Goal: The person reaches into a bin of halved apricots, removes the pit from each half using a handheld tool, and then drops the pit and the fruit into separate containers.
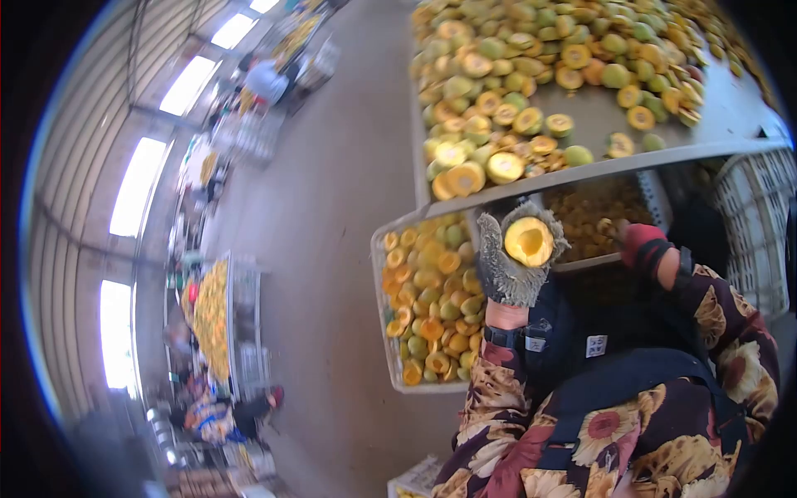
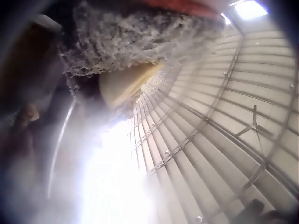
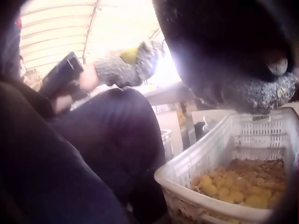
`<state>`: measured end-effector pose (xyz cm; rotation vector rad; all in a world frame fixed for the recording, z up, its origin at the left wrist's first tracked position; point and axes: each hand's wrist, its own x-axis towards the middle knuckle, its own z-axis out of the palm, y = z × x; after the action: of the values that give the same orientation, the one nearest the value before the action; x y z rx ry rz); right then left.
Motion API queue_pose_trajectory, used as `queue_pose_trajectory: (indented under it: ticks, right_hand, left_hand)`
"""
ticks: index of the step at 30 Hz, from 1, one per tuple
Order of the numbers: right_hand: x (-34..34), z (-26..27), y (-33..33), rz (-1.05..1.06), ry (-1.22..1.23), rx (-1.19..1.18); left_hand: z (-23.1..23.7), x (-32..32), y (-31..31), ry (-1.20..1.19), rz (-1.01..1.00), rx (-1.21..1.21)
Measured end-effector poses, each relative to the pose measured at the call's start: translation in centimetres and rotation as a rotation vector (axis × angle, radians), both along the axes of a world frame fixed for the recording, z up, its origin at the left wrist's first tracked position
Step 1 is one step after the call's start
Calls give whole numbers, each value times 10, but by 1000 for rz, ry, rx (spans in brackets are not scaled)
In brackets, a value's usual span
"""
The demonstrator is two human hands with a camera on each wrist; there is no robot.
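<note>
My left hand (image 1: 515, 257), in a rough grey glove, is raised palm up in front of the body. It holds a yellow peach half (image 1: 529, 241) with a hollow where the stone sat, cut face up and thumb standing apart. The left wrist view shows that peach half (image 2: 128, 84) blurred under the shaggy glove. My right hand (image 1: 646, 247), its glove red and dark on the back, is curled above a crate of brownish-yellow scraps (image 1: 594, 212). Between its fingers is a small tool with a rounded pale end (image 3: 278, 66); its rest is hidden.
A work table (image 1: 573, 112) heaped with green-yellow peach halves stands ahead. A white crate (image 1: 388, 332) of hollowed halves is left of my legs. Another white crate (image 1: 751, 216) stands at the right. Across the grey floor (image 1: 324, 249), other people work at loaded tables.
</note>
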<state>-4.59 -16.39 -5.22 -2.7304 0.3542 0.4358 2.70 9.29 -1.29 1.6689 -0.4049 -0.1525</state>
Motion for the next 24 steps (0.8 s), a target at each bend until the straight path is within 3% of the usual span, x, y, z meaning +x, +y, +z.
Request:
queue_pose_trajectory:
  ticks: [4,6,7,9,10,13,16,18,19,20,21,23,24]
  right_hand:
    - [24,-62,-21,324,264,-287]
    - [32,-90,-26,458,333,-407]
    - [35,-101,-26,497,342,-452]
    - [38,-123,-26,553,341,-544]
    - [39,-134,-27,565,332,-576]
    - [42,-143,-17,576,311,-572]
    - [47,-55,16,496,344,-289]
    - [43,-45,12,186,32,-89]
    - [43,-42,10,30,-136,10]
    - [44,-72,-14,90,26,-65]
    - [37,-68,-13,88,43,-100]
    - [29,-54,-8,91,80,-170]
    - [28,-28,9,18,38,-82]
  left_hand:
    - [65,-10,76,-241,346,223]
    - [33,-38,160,-244,536,502]
    - [-27,-65,223,-229,597,661]
    - [-43,-84,265,-119,666,690]
    - [-45,-90,278,-29,678,559]
    - [-30,-99,262,214,736,334]
    - [-42,-110,266,198,764,473]
    - [-59,-90,273,355,744,-24]
    - [-66,-82,269,349,742,-30]
    - [-69,-73,264,343,741,-36]
    - [-72,-63,259,337,739,-42]
    - [-81,-45,245,168,690,394]
    - [-87,-38,234,67,691,496]
